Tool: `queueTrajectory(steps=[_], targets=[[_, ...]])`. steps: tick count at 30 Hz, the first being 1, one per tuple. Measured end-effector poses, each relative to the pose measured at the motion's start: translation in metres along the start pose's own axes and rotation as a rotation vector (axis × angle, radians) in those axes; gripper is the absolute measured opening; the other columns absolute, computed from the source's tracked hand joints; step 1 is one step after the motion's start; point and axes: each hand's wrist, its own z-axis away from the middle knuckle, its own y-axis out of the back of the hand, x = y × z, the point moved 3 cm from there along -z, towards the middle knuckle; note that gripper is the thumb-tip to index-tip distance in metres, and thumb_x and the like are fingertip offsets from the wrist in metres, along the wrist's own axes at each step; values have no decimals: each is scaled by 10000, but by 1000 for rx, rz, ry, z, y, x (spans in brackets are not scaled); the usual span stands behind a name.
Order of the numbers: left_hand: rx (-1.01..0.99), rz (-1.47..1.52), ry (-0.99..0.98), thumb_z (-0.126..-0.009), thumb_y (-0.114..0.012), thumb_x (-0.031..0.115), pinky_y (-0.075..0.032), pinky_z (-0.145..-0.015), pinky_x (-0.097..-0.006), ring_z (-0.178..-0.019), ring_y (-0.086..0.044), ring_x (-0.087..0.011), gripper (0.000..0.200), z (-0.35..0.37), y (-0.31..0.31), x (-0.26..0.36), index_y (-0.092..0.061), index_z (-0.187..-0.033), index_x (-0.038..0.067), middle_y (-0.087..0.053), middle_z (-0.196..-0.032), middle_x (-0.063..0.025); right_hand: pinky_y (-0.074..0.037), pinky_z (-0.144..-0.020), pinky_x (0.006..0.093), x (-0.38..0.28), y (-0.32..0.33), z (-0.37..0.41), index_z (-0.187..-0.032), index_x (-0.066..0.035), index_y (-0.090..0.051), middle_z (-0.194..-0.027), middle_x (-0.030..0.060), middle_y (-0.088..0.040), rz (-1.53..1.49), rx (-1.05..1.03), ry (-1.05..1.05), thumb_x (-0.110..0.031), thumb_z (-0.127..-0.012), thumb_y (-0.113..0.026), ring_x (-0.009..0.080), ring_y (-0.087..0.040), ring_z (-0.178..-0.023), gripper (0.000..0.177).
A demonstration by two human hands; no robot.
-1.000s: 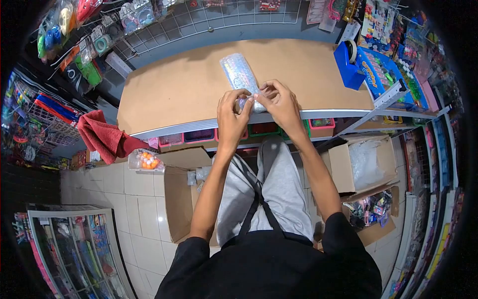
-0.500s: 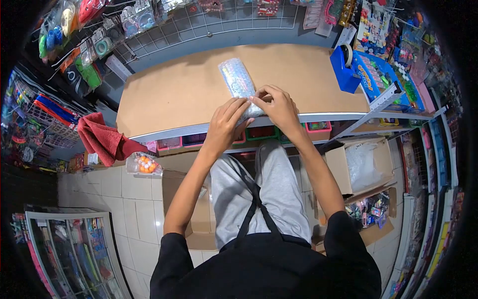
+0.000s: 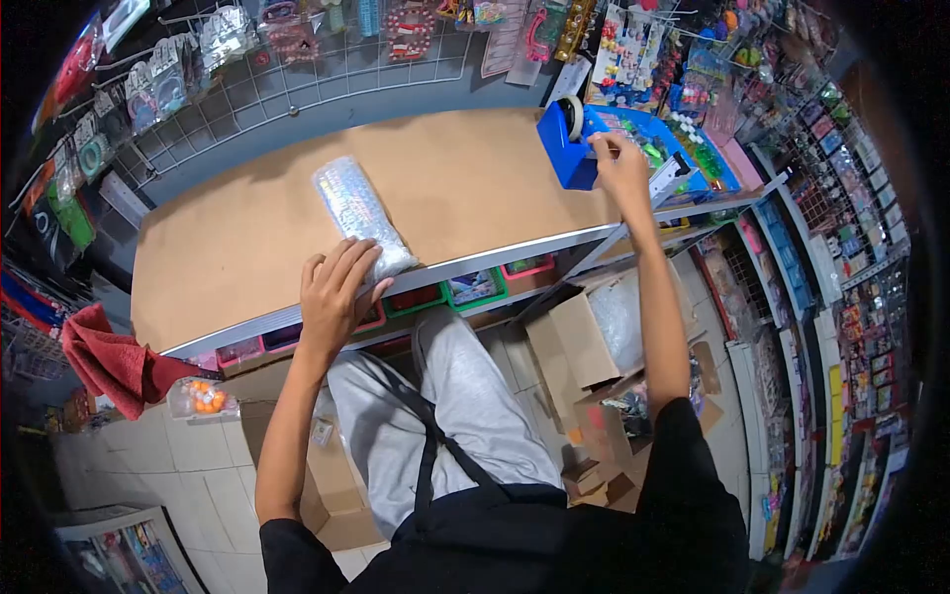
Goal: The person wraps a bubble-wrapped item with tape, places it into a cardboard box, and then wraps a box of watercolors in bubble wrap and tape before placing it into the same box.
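Grey trousers (image 3: 475,416) and a black top (image 3: 554,540) are nearest, with the knees just short of the worktop (image 3: 475,188). On the tiled floor, an open cardboard box (image 3: 341,530) stands by the left leg, and a second open box (image 3: 559,346), with clear plastic inside, stands to the right of the knees. Small baskets (image 3: 475,287) with pink and green rims sit under the front edge of the worktop. Off its left end hangs a red cloth (image 3: 114,361), with a clear container (image 3: 203,399) of orange and white balls just below.

The left hand (image 3: 332,295) lies palm down at the front edge, its fingers (image 3: 348,259) stretched out and slightly spread over the near end of a clear-wrapped package (image 3: 351,203). That package lies flat on the worktop, slanting away to the left, its near end at the front edge.

Farther right, the right hand (image 3: 620,163) is at a blue tape dispenser (image 3: 566,144), thumb and forefinger bent toward each other; whether they pinch any tape I cannot tell. Behind the dispenser stands a blue display box (image 3: 717,173) of small goods. Beyond the worktop, packets hang from a white wire grid (image 3: 327,84).
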Motion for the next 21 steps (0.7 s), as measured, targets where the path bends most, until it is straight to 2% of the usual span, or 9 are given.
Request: queueTrajectory(steps=[3, 4, 6, 8, 11, 12, 15, 16, 21], targets=[[4, 6, 20, -795, -834, 285, -433, -985, -396, -1238, -606, -215, 510, 1, -1, 0, -665, -1251, 132, -671, -1303, -15, -534, -699, 385, 32, 2, -31, -880, 11, -757, -714, 176, -704, 232, -235, -152, -357, -951, -678, 228, -702, -689, 384], [7, 10, 25, -794, -834, 288, -430, -987, -397, -1239, -606, -214, 511, 2, -1, 0, -666, -1251, 134, -671, -1304, -14, -529, -693, 383, 25, 4, -37, -822, 8, -771, -714, 162, -723, 298, -386, -257, -366, -914, -717, 220, -708, -695, 390], [12, 14, 37, -793, -835, 292, -425, -993, -398, -1239, -606, -211, 513, 3, -1, 0, -666, -1251, 137, -673, -1306, -11, -526, -690, 372, 69, -13, -47, -813, 10, -779, -721, 128, -735, 122, -426, -277, -357, -907, -725, 200, -703, -690, 383], [17, 18, 44, -794, -834, 296, -423, -994, -399, -1239, -606, -212, 513, 3, -2, -1, -667, -1252, 136, -673, -1308, -12, -504, -653, 335, 70, -10, -48, -828, -9, -800, -769, 50, -759, 22, -449, -337, -341, -887, -748, 159, -669, -672, 342], [22, 23, 48, -798, -831, 301, -422, -992, -398, -1238, -606, -209, 512, 4, -3, -1, -668, -1254, 136, -674, -1308, -11, -435, -572, 247, 31, 6, -42, -851, -22, -798, -733, -18, -693, 14, -513, -611, -300, -904, -765, 79, -516, -594, 285], [21, 24, 45, -799, -830, 302, -422, -991, -397, -1237, -607, -208, 512, 4, -3, -1, -669, -1255, 136, -674, -1308, -11, -420, -561, 228, 36, 4, -42, -891, -58, -809, -760, -34, -699, -20, -529, -670, -307, -893, -777, 68, -479, -578, 251], [15, 29, 48, -800, -829, 303, -423, -986, -394, -1233, -608, -205, 510, 2, -1, 0, -669, -1257, 139, -675, -1307, -8, -418, -574, 220, 47, 5, -44, -901, -73, -812, -781, -48, -706, -108, -529, -700, -321, -888, -784, 70, -493, -605, 250], [16, 27, 49, -800, -829, 303, -423, -985, -394, -1231, -609, -205, 510, 2, -1, 0, -670, -1256, 139, -675, -1306, -7, -439, -630, 230, 48, 6, -45, -902, -110, -816, -821, -56, -709, -104, -574, -704, -346, -874, -799, 72, -534, -696, 238], [27, 18, 54, -802, -828, 303, -424, -981, -393, -1226, -612, -201, 505, 4, -3, 0, -671, -1254, 139, -676, -1304, -6, -454, -700, 273, 57, 6, -42, -892, -165, -811, -880, -74, -693, -87, -541, -801, -407, -858, -808, 83, -561, -817, 245]])
